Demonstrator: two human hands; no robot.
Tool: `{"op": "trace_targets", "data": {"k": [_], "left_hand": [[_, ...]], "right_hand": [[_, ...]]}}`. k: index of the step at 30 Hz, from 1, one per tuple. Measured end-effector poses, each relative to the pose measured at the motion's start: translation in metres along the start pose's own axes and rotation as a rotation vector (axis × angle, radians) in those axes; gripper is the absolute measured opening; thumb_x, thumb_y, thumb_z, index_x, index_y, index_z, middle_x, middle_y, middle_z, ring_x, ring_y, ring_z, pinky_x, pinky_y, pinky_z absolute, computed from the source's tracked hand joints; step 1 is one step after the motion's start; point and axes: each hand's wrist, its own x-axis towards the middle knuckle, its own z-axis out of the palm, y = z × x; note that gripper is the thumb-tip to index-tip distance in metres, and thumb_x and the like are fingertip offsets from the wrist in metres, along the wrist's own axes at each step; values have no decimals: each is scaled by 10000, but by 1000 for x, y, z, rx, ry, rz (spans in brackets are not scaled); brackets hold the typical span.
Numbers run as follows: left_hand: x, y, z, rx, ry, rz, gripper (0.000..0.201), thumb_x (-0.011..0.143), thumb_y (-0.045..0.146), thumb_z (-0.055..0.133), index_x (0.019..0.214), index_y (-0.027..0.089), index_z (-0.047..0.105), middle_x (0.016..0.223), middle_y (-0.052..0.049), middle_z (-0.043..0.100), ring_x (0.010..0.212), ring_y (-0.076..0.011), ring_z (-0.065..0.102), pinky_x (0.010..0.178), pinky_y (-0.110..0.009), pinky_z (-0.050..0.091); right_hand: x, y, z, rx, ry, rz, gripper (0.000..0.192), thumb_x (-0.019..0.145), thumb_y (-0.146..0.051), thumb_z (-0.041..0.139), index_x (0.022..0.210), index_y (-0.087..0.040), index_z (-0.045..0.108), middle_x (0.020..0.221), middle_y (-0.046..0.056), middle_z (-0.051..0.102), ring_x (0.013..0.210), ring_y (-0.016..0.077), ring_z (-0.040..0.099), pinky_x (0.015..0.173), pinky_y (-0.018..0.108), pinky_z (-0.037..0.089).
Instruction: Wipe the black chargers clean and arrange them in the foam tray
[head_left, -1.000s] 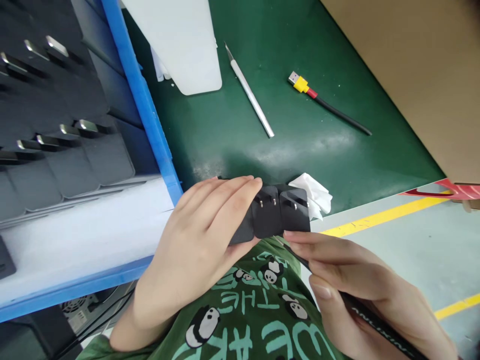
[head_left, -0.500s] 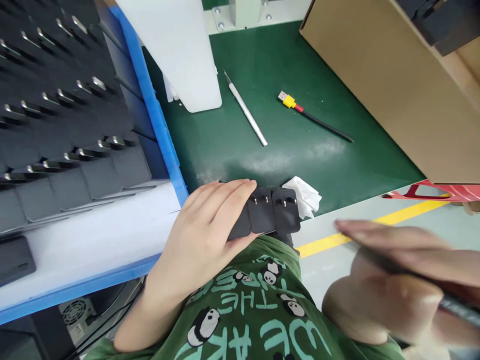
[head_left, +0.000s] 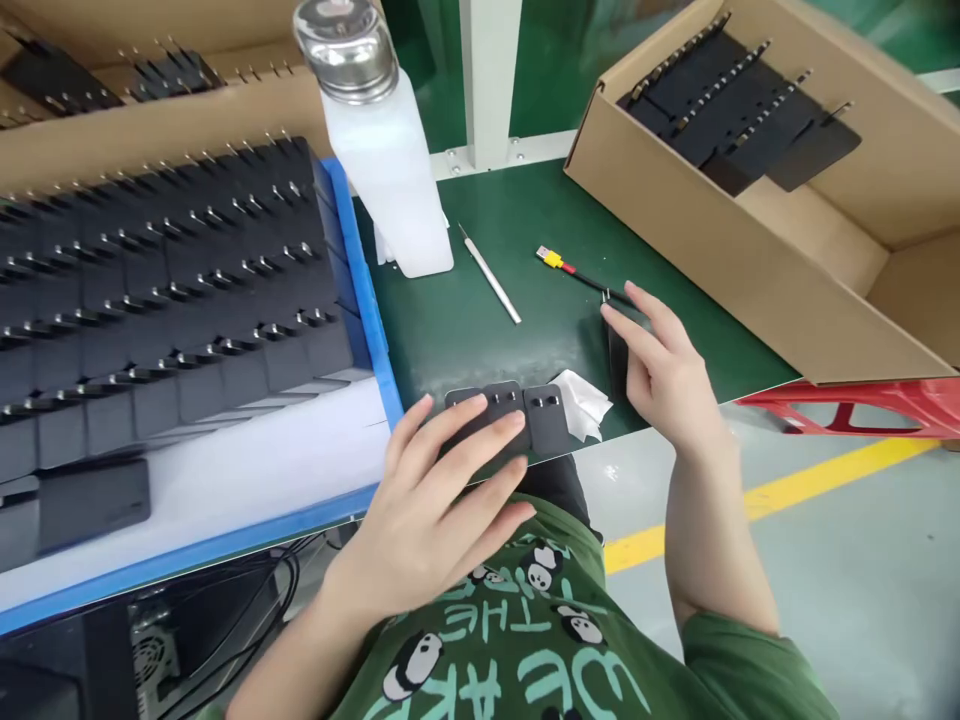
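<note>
A short row of black power adapters (head_left: 547, 425) with metal prongs lies at the front edge of the green table. Over the left part of this row my left hand (head_left: 442, 500) is spread, its fingers apart and partly hiding the adapters. My right hand (head_left: 671, 375) holds another black power adapter (head_left: 617, 355) between thumb and fingers, prongs pointing up, just right of a crumpled white tissue (head_left: 585, 403). Behind that hand lies a short black cable with a yellow and red USB plug (head_left: 553, 259). A silver craft knife (head_left: 491, 280) rests further left.
On the left, a blue-edged tray (head_left: 367, 310) carries many black adapters in rows. A white bottle with a metal top (head_left: 397, 180) stands beside it. At right, a cardboard box (head_left: 712, 240) holds more adapters. A red plastic object (head_left: 862, 405) sits beyond the table edge.
My right hand has come from the lower right, where it held a slim dark object, to the adapter on the table. My left fingers have spread apart. The view has tilted up.
</note>
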Motion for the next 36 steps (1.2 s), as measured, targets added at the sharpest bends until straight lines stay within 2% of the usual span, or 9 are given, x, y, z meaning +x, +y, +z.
{"op": "trace_targets", "data": {"k": [3, 6, 8, 13, 16, 21, 26, 32, 36], "left_hand": [[10, -6, 0, -22, 54, -46, 180, 870, 329, 750, 868, 204, 620, 1264, -148, 684, 1271, -331, 579, 1111, -543, 421], [28, -11, 11, 178, -35, -72, 653, 784, 562, 785, 1228, 126, 587, 1384, -238, 590, 1310, -421, 526, 1086, -608, 411], [38, -12, 21, 303, -127, -21, 816, 763, 612, 778, 1335, 79, 543, 1333, -227, 631, 1196, -398, 604, 988, -538, 489], [47, -13, 36, 463, -173, 11, 638, 747, 610, 782, 1114, 101, 666, 913, -88, 718, 765, -262, 656, 610, -382, 499], [46, -14, 37, 487, -158, 14, 602, 736, 659, 763, 967, 110, 677, 811, -60, 677, 699, -244, 620, 596, -375, 490], [46, -17, 38, 468, -154, 40, 600, 729, 641, 782, 967, 102, 671, 821, -55, 680, 718, -237, 621, 605, -366, 478], [46, -16, 38, 478, -144, 36, 580, 777, 659, 731, 946, 108, 669, 789, -54, 673, 685, -235, 602, 590, -374, 456], [47, -15, 38, 473, -137, 48, 555, 762, 617, 768, 952, 103, 680, 862, -89, 714, 688, -242, 610, 585, -374, 451], [47, -15, 38, 478, -137, 50, 549, 804, 632, 715, 960, 108, 675, 809, -74, 694, 676, -235, 603, 588, -372, 456]], "right_hand": [[-9, -23, -11, 58, 94, 7, 454, 970, -93, 491, 1385, -261, 565, 1427, 133, 575, 1318, 284, 570, 1067, 488, 520], [-23, -48, -13, 103, 36, -28, 405, 940, -134, 601, 1329, -247, 594, 1280, 124, 655, 1149, 278, 644, 968, 473, 556], [-32, -58, -6, 85, -5, -52, 365, 923, -147, 639, 1280, -216, 612, 1219, 137, 667, 1075, 282, 638, 903, 475, 562], [-39, -65, 16, 81, 41, -21, 181, 926, -111, 602, 1080, -196, 646, 1107, 132, 669, 972, 255, 615, 824, 435, 569], [-35, -64, 20, 111, 88, 9, 223, 923, -45, 528, 1047, -201, 627, 1027, 96, 679, 926, 226, 624, 807, 392, 576], [-18, -64, 11, 168, 228, 24, 278, 935, -27, 493, 1108, -214, 602, 1024, 81, 649, 904, 183, 640, 700, 308, 571], [-11, -73, 5, 166, 124, -180, 389, 949, 2, 423, 1217, -217, 601, 1069, 87, 688, 936, 195, 642, 794, 349, 577], [-27, -72, -23, 183, -25, -309, 365, 966, -6, 429, 1249, -179, 583, 1003, 69, 718, 906, 182, 647, 780, 318, 574], [-17, -61, -17, 224, 95, -268, 458, 918, 34, 437, 1272, -219, 580, 1048, 87, 685, 927, 196, 638, 767, 356, 566]]}}
